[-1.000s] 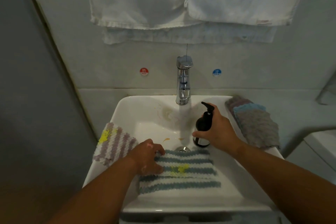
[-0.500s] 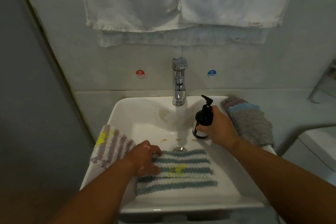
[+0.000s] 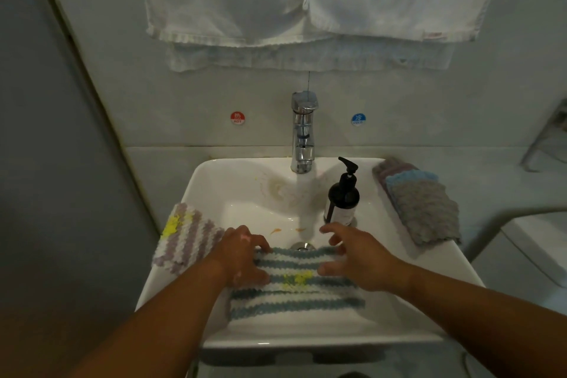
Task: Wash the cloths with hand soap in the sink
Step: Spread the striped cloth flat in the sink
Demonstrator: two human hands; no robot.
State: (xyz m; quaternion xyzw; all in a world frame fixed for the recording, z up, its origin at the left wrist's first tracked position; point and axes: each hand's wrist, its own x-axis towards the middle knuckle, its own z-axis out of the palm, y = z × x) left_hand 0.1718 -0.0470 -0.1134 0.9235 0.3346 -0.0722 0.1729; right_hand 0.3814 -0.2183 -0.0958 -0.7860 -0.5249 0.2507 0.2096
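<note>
Head view: the blue-striped cloth (image 3: 300, 294) lies flat in the basin of the sink (image 3: 233, 190), just in front of the drain. The left hand (image 3: 242, 258) grips its left edge, fingers (image 3: 260, 247) and thumb curled on the fabric. The right hand (image 3: 359, 261) sits at the right upper corner, fingers (image 3: 331, 228) spread apart and clamped on nothing. The cloth looks soft, limp and heavy with water; best bunched from both short edges. The soap bottle (image 3: 342, 199) stands on the ledge beside the running faucet (image 3: 303, 135), its label unreadable. A purple-striped cloth (image 3: 190, 236) hangs over the left rim; grey cloths (image 3: 426, 209) wait on the right. Wall stickers read "HOT" (image 3: 237, 117) and "COLD" (image 3: 357, 119)
</note>
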